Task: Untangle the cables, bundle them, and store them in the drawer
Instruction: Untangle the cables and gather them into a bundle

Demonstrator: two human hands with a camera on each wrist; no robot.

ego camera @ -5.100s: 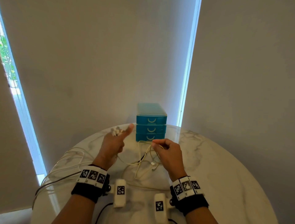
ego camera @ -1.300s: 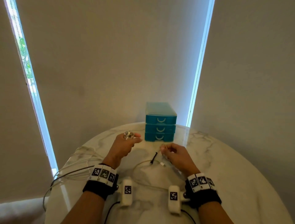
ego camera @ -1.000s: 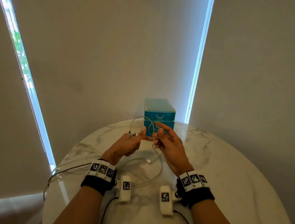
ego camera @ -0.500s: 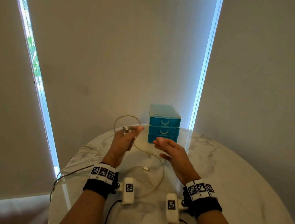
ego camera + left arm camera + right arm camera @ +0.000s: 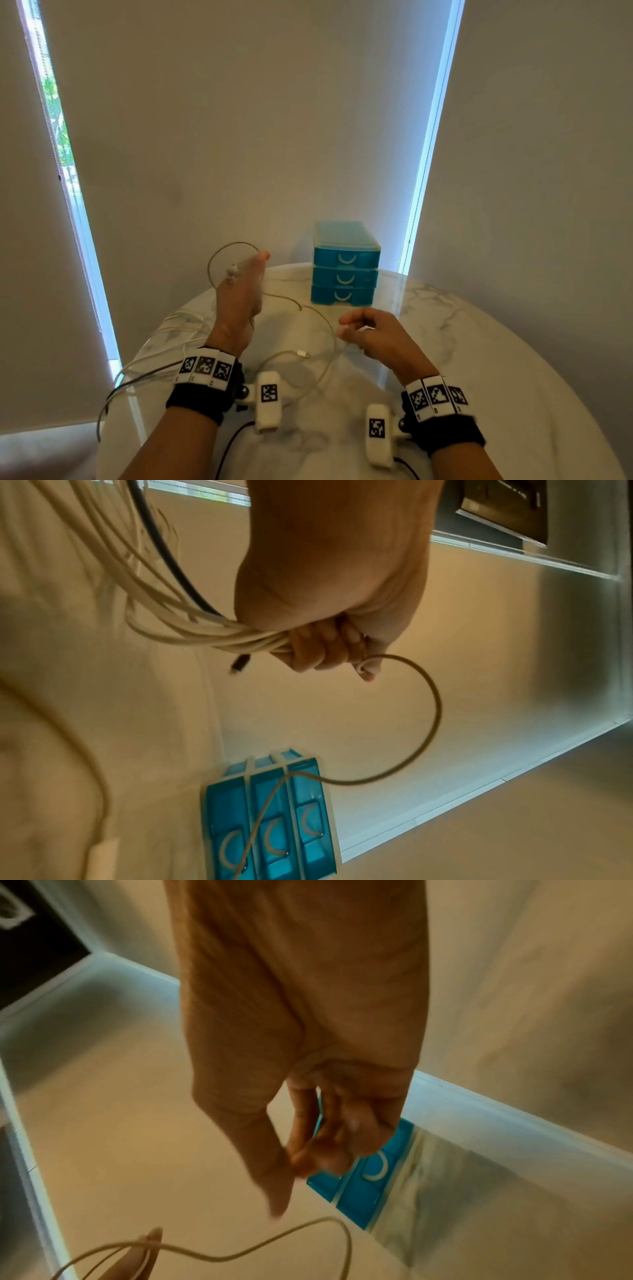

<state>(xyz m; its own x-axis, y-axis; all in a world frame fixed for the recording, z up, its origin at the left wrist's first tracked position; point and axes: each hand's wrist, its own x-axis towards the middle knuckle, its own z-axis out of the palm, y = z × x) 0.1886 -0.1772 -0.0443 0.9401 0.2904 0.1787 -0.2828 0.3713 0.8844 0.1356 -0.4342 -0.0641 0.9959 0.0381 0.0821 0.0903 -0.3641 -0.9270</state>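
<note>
My left hand [image 5: 239, 301] is raised above the table's left side. It grips a bundle of white cables and one black cable [image 5: 192, 631]. A beige cable loop [image 5: 233, 244] stands up from its fingers [image 5: 325, 647] and arcs round [image 5: 438, 710] toward the drawers. The rest of that cable [image 5: 330, 346] lies in a wide curve on the marble table [image 5: 479, 359], its white plug [image 5: 302, 353] between my wrists. My right hand [image 5: 370, 332] hovers low beside the curve, fingers loosely curled [image 5: 308, 1150], nothing seen in them. The blue three-drawer unit [image 5: 344, 270] stands at the back, all drawers shut.
Slack from the bundle [image 5: 147, 363] trails over the table's left edge and hangs down. The round table stands in a corner, with walls close behind and window strips on both sides. Bare marble lies to the right of my right hand.
My hands met and the right passed a loop of the beige cable to the left. The right hand then opened, let go and dropped toward the table. The left moved up and left with the loop.
</note>
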